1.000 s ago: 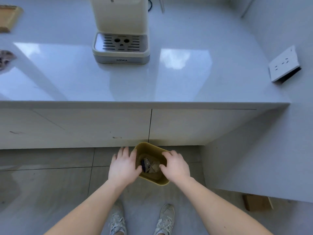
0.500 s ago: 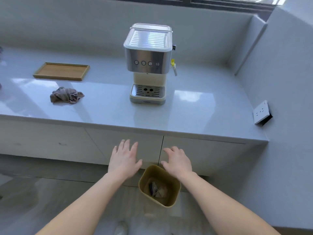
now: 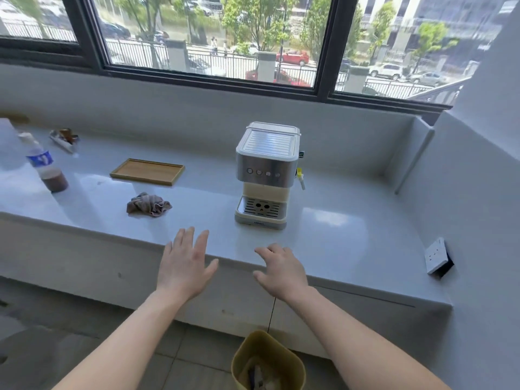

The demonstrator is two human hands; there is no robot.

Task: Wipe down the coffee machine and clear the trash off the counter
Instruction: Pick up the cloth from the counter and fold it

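A cream and steel coffee machine [image 3: 266, 175] stands upright in the middle of the pale grey counter [image 3: 337, 235]. A crumpled brown-grey cloth [image 3: 148, 204] lies on the counter to its left. On the floor below the counter edge stands a yellow bin [image 3: 268, 361] with scraps of trash inside. My left hand [image 3: 184, 264] hovers over the counter's front edge, fingers spread, holding nothing. My right hand [image 3: 281, 270] is beside it, fingers loosely curled and apart, also empty. Both hands are in front of the machine and touch nothing.
A wooden tray [image 3: 147, 171] lies behind the cloth. At far left stand a plastic bottle [image 3: 43, 164] with brown liquid and some wrappers [image 3: 63, 137]. A white socket [image 3: 436, 256] sticks out of the right wall. A window runs behind the counter.
Both hands let go of the yellow bin on the floor and rose to counter height. The view lifted from the floor to the counter and window.
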